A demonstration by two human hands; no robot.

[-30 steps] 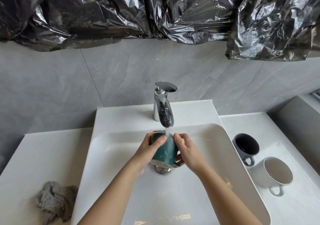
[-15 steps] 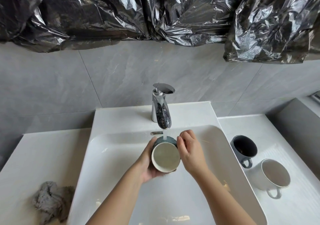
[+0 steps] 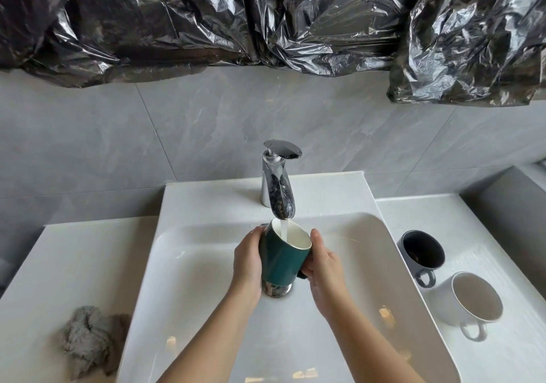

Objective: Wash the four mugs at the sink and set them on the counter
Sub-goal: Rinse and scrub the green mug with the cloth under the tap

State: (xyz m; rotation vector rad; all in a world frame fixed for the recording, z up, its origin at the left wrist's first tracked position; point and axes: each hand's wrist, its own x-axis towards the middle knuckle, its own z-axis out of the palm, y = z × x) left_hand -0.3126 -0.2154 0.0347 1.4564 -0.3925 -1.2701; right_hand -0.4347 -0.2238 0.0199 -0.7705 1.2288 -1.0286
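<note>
- The green mug (image 3: 280, 260), white inside, tilts upright at frame centre under the tap (image 3: 279, 189), water running in.
- The left hand (image 3: 248, 260) and right hand (image 3: 325, 267) clasp its two sides above the sink (image 3: 369, 264).

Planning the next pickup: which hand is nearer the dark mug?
Right. The right hand is nearer the dark mug; the left hand sits farther, beyond the green mug.

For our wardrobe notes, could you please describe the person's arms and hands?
The left hand and right hand are bare: no gloves, rings, watch or bracelet visible. Both forearms are uncovered to the picture's edge, no sleeves in view.
</note>
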